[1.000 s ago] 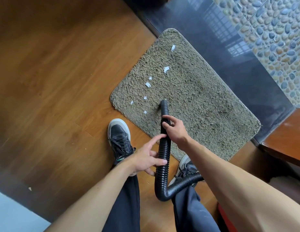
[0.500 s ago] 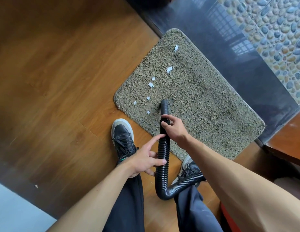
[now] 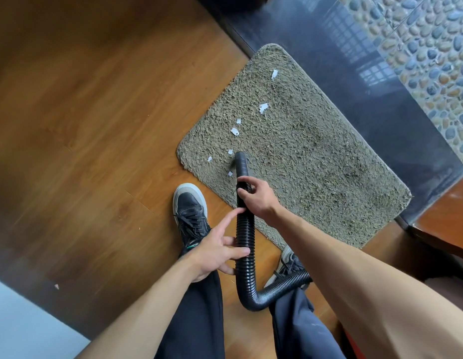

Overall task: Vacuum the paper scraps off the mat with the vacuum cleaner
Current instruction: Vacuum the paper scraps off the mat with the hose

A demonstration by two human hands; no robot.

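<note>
A shaggy olive-brown mat [image 3: 315, 156] lies on the wood floor. Several white paper scraps [image 3: 234, 131] are scattered over its left half; one scrap [image 3: 230, 151] lies just left of the nozzle and another [image 3: 229, 173] beside the tube. The black ribbed vacuum hose [image 3: 244, 229] runs up from between my legs, and its smooth nozzle tip [image 3: 240, 158] rests on the mat. My right hand [image 3: 256, 196] grips the hose just behind the nozzle. My left hand [image 3: 214, 251] holds the hose lower down, thumb across it and index finger stretched along it.
My left shoe [image 3: 190, 211] stands on the wood floor [image 3: 82, 125] by the mat's near edge; my right shoe [image 3: 287, 265] is partly hidden by the hose. A dark glossy threshold [image 3: 367, 86] and pebble tiling [image 3: 432, 47] lie beyond the mat. A wooden edge [image 3: 445, 218] is at the right.
The nozzle has slid left across the mat, closer to the small scraps near the mat's left edge. Both hands keep their hold on the hose.
</note>
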